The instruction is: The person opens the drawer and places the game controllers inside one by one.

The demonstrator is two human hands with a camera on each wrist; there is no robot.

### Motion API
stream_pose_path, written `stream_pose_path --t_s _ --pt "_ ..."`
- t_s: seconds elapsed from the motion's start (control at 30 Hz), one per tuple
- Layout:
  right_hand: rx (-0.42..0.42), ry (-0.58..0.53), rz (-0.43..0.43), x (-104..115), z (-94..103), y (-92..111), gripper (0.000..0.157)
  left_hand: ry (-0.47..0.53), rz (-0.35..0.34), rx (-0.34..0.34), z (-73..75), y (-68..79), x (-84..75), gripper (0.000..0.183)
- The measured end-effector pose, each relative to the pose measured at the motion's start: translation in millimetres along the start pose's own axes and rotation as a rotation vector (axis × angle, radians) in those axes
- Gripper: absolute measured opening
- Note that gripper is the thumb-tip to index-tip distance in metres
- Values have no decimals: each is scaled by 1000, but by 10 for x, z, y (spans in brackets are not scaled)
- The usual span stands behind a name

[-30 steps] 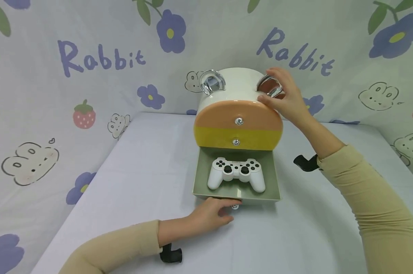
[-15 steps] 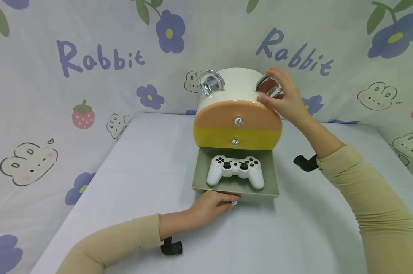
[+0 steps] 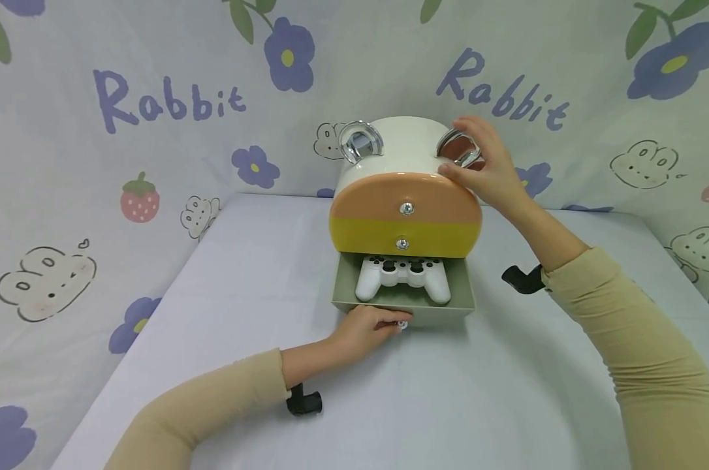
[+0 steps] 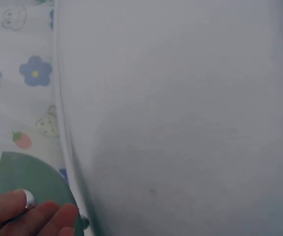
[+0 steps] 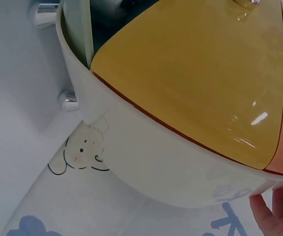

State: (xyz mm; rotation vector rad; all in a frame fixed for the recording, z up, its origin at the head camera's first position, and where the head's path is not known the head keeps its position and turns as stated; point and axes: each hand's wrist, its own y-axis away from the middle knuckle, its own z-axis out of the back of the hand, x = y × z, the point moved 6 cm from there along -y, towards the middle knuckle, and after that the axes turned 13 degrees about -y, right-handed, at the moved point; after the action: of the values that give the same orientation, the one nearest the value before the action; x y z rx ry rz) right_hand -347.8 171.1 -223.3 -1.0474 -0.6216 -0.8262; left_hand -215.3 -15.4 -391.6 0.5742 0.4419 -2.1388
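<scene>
A rounded white cabinet point(image 3: 410, 143) has orange, yellow and green drawers and two chrome ears on top. Its bottom green drawer point(image 3: 345, 287) is partly pulled out. Inside lies a white game controller point(image 3: 403, 277), its top edge partly covered by the yellow drawer front. My left hand point(image 3: 363, 336) pinches the knob point(image 3: 403, 324) of that drawer; the left wrist view shows thumb and fingers at the silver knob point(image 4: 29, 198). Up top, my right hand point(image 3: 492, 170) grips the right chrome ear point(image 3: 466, 150), its thumb against the cabinet's upper front edge.
The cabinet stands on a table covered with a white cloth point(image 3: 260, 294). Behind it hangs a curtain point(image 3: 202, 46) printed with rabbits and flowers. Two more drawers, orange point(image 3: 366, 196) and yellow point(image 3: 366, 236), are closed. Short silver feet point(image 5: 69, 101) carry the cabinet.
The green drawer has slid inward, carrying the controller toward the cabinet. My left hand has moved forward with it, thumb and fingers closing on the knob. My right hand keeps its place on the ear.
</scene>
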Motion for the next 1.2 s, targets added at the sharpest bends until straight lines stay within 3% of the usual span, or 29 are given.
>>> stream_pose_path --t_s 0.63,0.97,1.2 --pt "1 8 18 13 4 10 62 33 80 16 55 -212 156 26" --pt "5 12 25 5 -13 6 62 -15 138 -57 106 -464 305 24" --pt "1 22 10 -6 5 5 63 -11 163 -74 132 -538 325 21"
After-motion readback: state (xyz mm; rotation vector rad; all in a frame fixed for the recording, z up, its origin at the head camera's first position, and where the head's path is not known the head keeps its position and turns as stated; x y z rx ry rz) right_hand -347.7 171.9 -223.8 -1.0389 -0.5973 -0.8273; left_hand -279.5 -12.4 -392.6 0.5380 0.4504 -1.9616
